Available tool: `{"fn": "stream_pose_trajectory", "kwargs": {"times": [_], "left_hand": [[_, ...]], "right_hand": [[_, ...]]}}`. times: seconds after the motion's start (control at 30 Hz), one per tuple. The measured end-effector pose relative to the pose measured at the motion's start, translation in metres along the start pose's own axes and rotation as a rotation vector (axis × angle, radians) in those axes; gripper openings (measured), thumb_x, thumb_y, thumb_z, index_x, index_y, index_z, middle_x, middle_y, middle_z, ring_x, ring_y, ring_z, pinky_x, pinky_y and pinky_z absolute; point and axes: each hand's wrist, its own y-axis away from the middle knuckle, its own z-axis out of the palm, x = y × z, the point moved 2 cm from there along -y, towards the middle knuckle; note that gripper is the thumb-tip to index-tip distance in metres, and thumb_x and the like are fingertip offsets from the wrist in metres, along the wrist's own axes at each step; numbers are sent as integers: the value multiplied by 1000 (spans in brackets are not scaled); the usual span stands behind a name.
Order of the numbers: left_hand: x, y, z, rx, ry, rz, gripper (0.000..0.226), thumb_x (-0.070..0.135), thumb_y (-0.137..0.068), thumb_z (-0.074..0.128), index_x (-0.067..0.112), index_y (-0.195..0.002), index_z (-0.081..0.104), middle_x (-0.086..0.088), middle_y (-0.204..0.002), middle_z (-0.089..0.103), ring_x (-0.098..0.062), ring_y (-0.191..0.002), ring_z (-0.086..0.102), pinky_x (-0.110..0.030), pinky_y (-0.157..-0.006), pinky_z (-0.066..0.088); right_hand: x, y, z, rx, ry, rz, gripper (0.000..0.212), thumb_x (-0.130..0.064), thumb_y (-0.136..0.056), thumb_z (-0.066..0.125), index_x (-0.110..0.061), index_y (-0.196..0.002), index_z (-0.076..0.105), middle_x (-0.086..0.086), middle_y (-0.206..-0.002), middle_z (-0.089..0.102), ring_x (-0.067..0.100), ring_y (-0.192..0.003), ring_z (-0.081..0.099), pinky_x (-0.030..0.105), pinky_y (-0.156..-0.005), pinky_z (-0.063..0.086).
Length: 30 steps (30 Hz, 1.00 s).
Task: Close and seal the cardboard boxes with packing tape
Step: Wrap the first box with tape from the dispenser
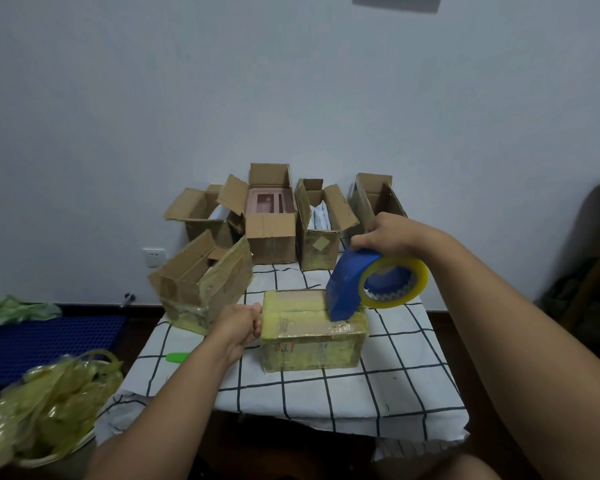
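Desk (413, 386) under a checked cloth is carrying open boxes (274, 220) along its far edge and a closed box (312, 341) mid-desk, the left hand (241, 323) gripping its left end, the right hand (387, 233) clamping a blue tape dispenser (350, 289) onto its top.

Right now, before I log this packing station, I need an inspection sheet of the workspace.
Surface: checked cloth over a small table.
Job's things: closed box in front, yellowish tape on it; blue tape dispenser on its top; five open boxes behind.
Clutter: green object; used tape heap at left.
Hands: left hand grips the box's left end; right hand holds the dispenser.
Cables: nothing seen.
Surroundings: wall socket, blue crate.
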Motion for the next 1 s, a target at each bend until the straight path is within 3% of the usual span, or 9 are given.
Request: {"fn": "stream_pose_trajectory", "kwargs": {"times": [0.17, 0.27, 0.4, 0.47, 0.57, 0.67, 0.77, 0.87, 1.0], "left_hand": [[-11, -5, 2, -19, 31, -63, 28, 10, -102, 46, 6, -75, 53, -8, -61, 47, -15, -54, 40, -26, -51, 41], [-25, -5, 5, 22, -40, -57, 12, 12, -98, 52, 2, -95, 57, -17, -91, 64, -24, -74, 55, -36, -68, 49], [-13, 15, 6, 347, -228, 310, 30, 24, -100, 49, 3, -122, 55, -16, -117, 61, -31, -106, 59, -38, -83, 48], [-4, 32, 15, 225, -273, 452, 49, 39, -99, 53, 12, -139, 47, -2, -133, 55, -21, -122, 53, -31, -93, 42], [-9, 41, 32, 28, -639, 471, 78, 47, -96, 55, 16, -157, 16, 0, -159, 27, -20, -142, 34, -31, -109, 32], [-9, 39, 32, 2, -800, 510, 65, 38, -102, 45, 20, -157, 14, 0, -164, 6, -22, -148, 21, -30, -113, 24], [-1, 28, 26, -51, -919, 543, 52, 34, -105, 37, 20, -154, 27, -2, -164, 4, -24, -149, 18, -32, -116, 21], [4, 23, 29, -38, -1227, 642, 51, 32, -107, 24, 11, -153, 26, -11, -164, -2, -27, -151, -6, -37, -121, 3], [2, 25, 43, -67, -1372, 614, 80, 64, -97, 19, 14, -157, 3, -14, -164, -3, -26, -151, -8, -40, -123, 1]], "right_hand": [[4, 1, 4, 10, -3, 4, 32, -43, -95, 55, -20, -76, 66, 2, -74, 63, 17, -74, 62, 25, -67, 48], [5, 2, 5, 22, -9, 19, 32, -44, -94, 57, -19, -78, 67, 4, -79, 64, 18, -76, 62, 24, -66, 48], [6, 2, 5, 17, -6, 16, 33, -44, -94, 56, -16, -81, 68, 6, -83, 61, 16, -74, 58, 24, -64, 45], [6, 1, 5, -6, -1, 38, 34, -43, -95, 56, -11, -86, 66, 5, -81, 58, 15, -70, 53, 28, -65, 42], [9, -2, 4, -3, -48, 99, 32, -40, -96, 58, -10, -87, 58, 2, -76, 53, 16, -64, 47, 29, -61, 40], [12, 1, 4, 10, -66, 91, 30, -39, -97, 57, -11, -86, 58, 1, -75, 53, 15, -64, 48, 21, -59, 38], [13, 8, 5, -41, 11, 3, 31, -40, -99, 51, -13, -98, 66, 3, -83, 60, 17, -77, 57, 21, -66, 44], [15, 13, 8, -49, -2, -23, 32, -40, -100, 48, -16, -101, 69, 5, -86, 64, 16, -79, 60, 22, -70, 47], [23, 14, 14, -75, 15, -14, 34, -47, -100, 44, -21, -103, 67, 0, -84, 61, 16, -82, 60, 23, -70, 44]]}}
